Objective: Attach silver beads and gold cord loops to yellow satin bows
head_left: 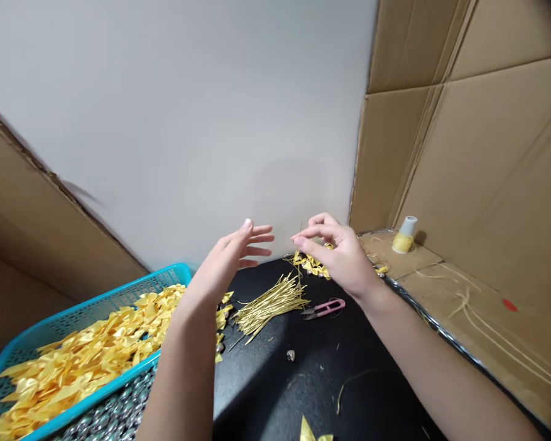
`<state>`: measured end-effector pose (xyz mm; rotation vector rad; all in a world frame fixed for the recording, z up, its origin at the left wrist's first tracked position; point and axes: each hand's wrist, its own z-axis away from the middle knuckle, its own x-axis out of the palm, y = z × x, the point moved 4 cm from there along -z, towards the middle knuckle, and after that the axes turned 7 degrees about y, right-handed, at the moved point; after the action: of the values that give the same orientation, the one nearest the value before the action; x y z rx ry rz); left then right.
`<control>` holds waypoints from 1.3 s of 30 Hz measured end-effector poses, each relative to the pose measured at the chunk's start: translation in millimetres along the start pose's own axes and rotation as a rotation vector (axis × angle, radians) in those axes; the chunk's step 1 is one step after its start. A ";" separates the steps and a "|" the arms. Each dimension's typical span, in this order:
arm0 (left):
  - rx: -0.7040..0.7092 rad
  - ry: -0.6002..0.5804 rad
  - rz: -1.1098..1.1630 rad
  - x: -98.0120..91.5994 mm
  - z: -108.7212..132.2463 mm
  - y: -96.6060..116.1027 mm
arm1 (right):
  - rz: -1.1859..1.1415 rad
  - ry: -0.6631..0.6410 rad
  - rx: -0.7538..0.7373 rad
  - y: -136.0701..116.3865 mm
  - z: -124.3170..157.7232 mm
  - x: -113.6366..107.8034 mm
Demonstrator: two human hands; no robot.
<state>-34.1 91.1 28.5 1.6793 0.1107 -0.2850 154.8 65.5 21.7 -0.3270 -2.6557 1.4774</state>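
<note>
Thin strand (300, 228) standing nearly upright, right hand (342, 250) raised, fingertips pinching it, left hand (224, 260) raised, fingers extended, slightly apart

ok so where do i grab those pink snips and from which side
I'd pinch the rounded closed end of the pink-handled, U-shaped snips, coming from above and the right. They lie flat on the black tabletop, dark blades pointing left toward the bundle of thin gold wires, so that bend faces away from the points and probably offers the safest hold.
</note>
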 end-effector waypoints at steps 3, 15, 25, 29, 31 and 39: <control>-0.016 0.174 -0.310 -26.5 -2.8 -2.9 | -0.041 0.023 0.027 -1.7 -9.3 -13.9; 0.198 -0.292 -0.556 45.3 8.4 -3.9 | -0.016 0.124 0.006 -5.9 -18.1 -30.7; 0.163 -0.339 -0.685 89.3 8.9 -30.5 | -0.048 0.224 -0.054 -6.9 -22.4 -41.6; 0.125 -0.338 -0.684 103.6 9.8 -35.3 | -0.055 0.237 -0.069 -7.6 -22.7 -43.4; 0.129 -0.294 -0.690 106.6 9.9 -34.7 | -0.070 0.240 -0.075 -7.9 -22.9 -44.0; 0.255 -0.190 -0.624 111.2 12.9 -25.0 | -0.014 0.240 -0.072 -5.3 -24.6 -44.2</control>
<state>65.5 71.3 -24.7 1.8254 0.4752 -0.9574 201.4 73.2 40.5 -0.4590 -2.5178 1.2523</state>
